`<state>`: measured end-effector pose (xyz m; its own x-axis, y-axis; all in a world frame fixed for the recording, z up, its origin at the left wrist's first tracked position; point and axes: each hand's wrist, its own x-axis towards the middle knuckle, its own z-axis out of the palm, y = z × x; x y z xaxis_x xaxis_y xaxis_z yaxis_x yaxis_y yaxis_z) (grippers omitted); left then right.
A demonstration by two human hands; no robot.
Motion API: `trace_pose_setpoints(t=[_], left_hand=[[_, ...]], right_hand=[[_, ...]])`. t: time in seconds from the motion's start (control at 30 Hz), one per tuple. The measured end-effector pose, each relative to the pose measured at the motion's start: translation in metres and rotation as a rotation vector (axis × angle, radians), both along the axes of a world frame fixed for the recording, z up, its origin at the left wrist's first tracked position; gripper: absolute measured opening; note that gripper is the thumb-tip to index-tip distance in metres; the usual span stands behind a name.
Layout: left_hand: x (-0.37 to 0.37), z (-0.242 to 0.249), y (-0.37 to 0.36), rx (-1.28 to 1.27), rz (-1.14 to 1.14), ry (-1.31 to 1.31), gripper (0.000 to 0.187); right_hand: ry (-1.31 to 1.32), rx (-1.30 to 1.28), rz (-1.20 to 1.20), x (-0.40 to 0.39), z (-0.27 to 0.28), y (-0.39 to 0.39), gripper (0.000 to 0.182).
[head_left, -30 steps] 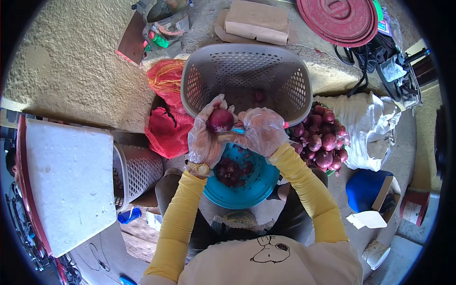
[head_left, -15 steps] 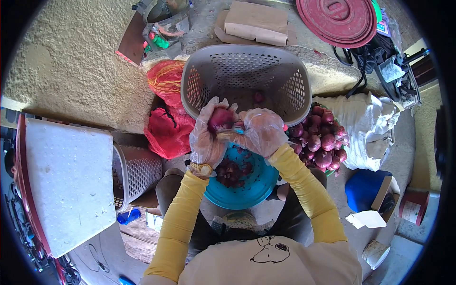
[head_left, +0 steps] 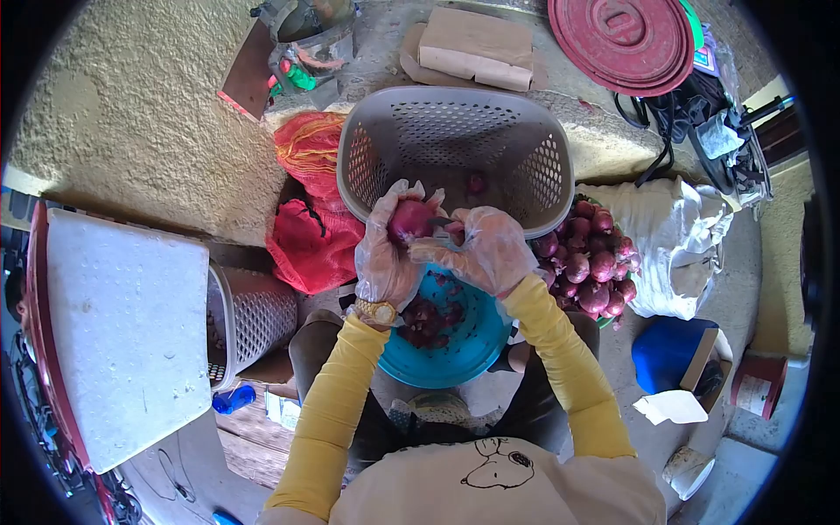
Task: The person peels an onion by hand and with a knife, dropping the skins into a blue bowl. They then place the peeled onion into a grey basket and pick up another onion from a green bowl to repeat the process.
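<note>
My left hand, in a clear plastic glove, is closed around a red onion above the blue basin. My right hand, gloved the same way, is closed on what looks like a small knife, mostly hidden by the fingers. Its thin dark part meets the onion's right side. Loose onion skins lie in the basin below. Just beyond my hands stands a grey perforated basket, with one onion on its bottom.
Right of the basket is a heap of red onions beside a white sack. Red mesh bags lie left. A white foam board and another basket stand further left. A red lid and cardboard are behind.
My right hand has shifted slightly right and its fingers have turned. A blue bit near its thumb is now out of sight, and more of the onion's face shows in my left hand.
</note>
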<state>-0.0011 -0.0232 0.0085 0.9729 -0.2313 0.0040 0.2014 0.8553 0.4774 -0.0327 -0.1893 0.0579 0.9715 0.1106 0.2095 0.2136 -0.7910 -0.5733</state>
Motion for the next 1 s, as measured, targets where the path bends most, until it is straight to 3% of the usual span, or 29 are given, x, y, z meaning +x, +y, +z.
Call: trace_pose_setpoints(t=[0.07, 0.3, 0.4, 0.67, 0.83, 1.0], left_hand=[[0.004, -0.005, 0.0, -0.031, -0.01, 0.161, 0.036], [-0.001, -0.002, -0.006, 0.013, -0.025, 0.099, 0.037], [-0.002, -0.009, -0.007, 0.096, 0.035, -0.042, 0.035], [0.0, 0.002, -0.011, -0.093, -0.113, 0.256, 0.037], [-0.003, 0.002, -0.012, -0.051, -0.154, 0.224, 0.039], [0.0, 0.0, -0.013, -0.034, -0.145, 0.264, 0.039]], right_hand=[[0.02, 0.047, -0.005, -0.007, -0.005, -0.002, 0.067], [0.204, 0.292, -0.029, -0.012, -0.014, 0.006, 0.066], [0.142, 0.288, 0.0, -0.009, -0.019, 0.005, 0.063], [0.134, 0.276, -0.001, -0.007, -0.009, -0.003, 0.06], [0.134, 0.186, -0.039, -0.005, -0.011, -0.007, 0.058], [0.16, 0.287, -0.086, -0.005, -0.008, -0.008, 0.057]])
